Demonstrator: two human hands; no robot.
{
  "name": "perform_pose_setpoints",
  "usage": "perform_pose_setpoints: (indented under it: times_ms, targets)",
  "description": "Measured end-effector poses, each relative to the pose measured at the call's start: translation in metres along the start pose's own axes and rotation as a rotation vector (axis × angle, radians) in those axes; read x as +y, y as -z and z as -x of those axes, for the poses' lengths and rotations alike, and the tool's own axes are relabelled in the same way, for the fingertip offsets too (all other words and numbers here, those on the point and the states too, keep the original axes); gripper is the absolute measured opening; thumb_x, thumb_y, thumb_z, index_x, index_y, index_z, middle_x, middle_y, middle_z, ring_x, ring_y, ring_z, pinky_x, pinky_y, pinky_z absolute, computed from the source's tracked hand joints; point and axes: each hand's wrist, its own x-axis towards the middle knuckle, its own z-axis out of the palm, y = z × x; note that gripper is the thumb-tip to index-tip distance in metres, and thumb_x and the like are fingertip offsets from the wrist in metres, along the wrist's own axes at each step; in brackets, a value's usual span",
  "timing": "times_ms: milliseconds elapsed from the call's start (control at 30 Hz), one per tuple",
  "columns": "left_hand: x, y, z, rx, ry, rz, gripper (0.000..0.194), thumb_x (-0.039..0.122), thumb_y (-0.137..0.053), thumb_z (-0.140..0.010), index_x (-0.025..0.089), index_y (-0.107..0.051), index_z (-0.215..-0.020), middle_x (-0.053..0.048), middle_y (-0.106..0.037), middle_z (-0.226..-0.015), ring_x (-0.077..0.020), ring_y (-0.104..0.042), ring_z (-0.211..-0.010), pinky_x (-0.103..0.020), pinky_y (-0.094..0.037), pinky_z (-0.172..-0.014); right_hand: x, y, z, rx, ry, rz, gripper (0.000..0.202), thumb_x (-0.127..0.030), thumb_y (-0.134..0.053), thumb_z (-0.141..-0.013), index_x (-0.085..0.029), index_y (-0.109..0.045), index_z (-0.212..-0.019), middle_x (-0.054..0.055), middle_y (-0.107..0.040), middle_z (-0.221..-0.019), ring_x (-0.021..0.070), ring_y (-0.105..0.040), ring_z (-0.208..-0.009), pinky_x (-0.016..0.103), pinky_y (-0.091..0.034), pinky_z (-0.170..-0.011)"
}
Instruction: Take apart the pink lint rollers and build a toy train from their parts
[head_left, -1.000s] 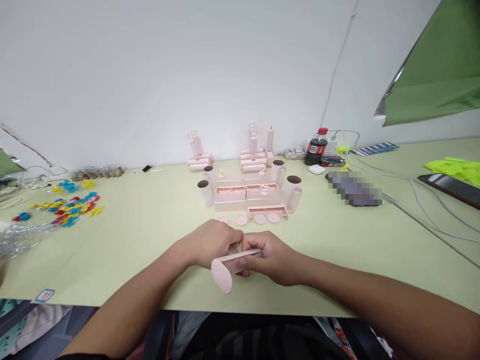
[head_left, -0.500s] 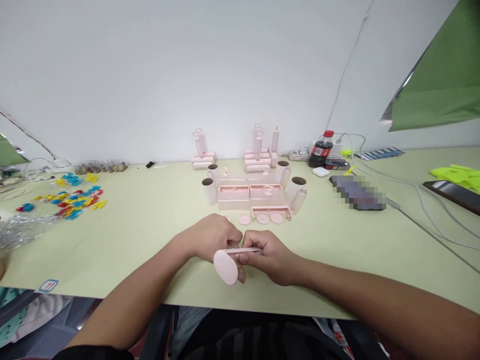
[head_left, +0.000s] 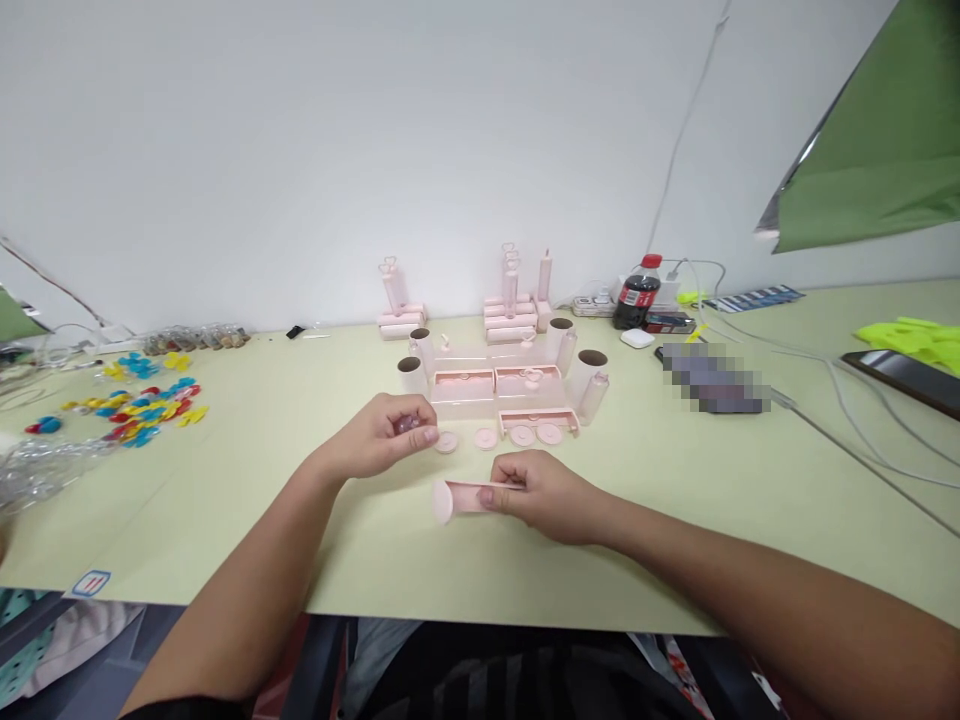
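My right hand (head_left: 536,492) grips a pink trough-shaped plastic piece (head_left: 466,497) with a round end cap pointing left. Thumb and fingers are wrapped round its right end, above the table. My left hand (head_left: 386,435) is closed, fingers curled, with a small shiny, clear-looking thing (head_left: 407,424) inside that I cannot make out. Its thumb tip is beside or just touching a pink disc (head_left: 447,442); more discs (head_left: 486,438) lie in a row to the right. Behind them are an open pink trough (head_left: 538,421) and pale pink box-like pieces (head_left: 463,401).
Brown-rimmed tubes (head_left: 592,372) and small clear pink bottles (head_left: 595,398) flank the pink pieces. A cola bottle (head_left: 638,294), a phone (head_left: 900,375) and cables are at the right. Colourful small parts (head_left: 150,405) and plastic bags (head_left: 52,465) lie at the left.
My left hand has left the pink trough piece and moved up and left to the discs. My right hand still holds the piece, now turned so its hollow side shows.
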Motion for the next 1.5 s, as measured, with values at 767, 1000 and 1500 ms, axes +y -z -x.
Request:
perform_pose_setpoints:
  times_ms: [767,1000,1500]
  targets:
    - [-0.008,0.008,0.003,-0.031,0.236,-0.231,0.022,0.038,-0.057,-0.082,0.018,-0.065,-0.084,0.003,-0.05,-0.063,-0.0094,-0.04,-0.056,-0.021,-0.032,-0.052,0.011,-0.032,0.0,0.018,0.453,0.192,0.029,-0.032,-0.053,-0.088,-0.015,-0.067,-0.107,0.014,-0.069,-0.113,0.0288,-0.059,-0.112,0.047,-0.045,-0.1]
    - [-0.022,-0.001,-0.007,-0.058,0.204,-0.349,0.023,0.039,-0.054,-0.083,0.02,-0.066,-0.09,0.001,-0.06,-0.069,-0.0124,-0.048,-0.058,-0.023,-0.036,-0.056,0.005,-0.045,-0.013,-0.062,0.412,0.67,0.065,-0.054,-0.045,-0.092,-0.01,-0.046,-0.14,0.02,-0.033,-0.153,0.0445,-0.01,-0.144,0.066,-0.01,-0.113]
    - [-0.031,-0.011,-0.012,-0.086,0.187,-0.454,0.021,0.036,-0.051,-0.085,0.023,-0.066,-0.093,0.001,-0.069,-0.078,-0.0153,-0.058,-0.064,-0.025,-0.039,-0.06,-0.01,-0.053,-0.026,-0.102,0.242,0.74,0.09,-0.075,-0.027,-0.087,-0.013,-0.028,-0.151,0.024,-0.011,-0.159,0.0473,0.003,-0.144,0.068,0.005,-0.11]
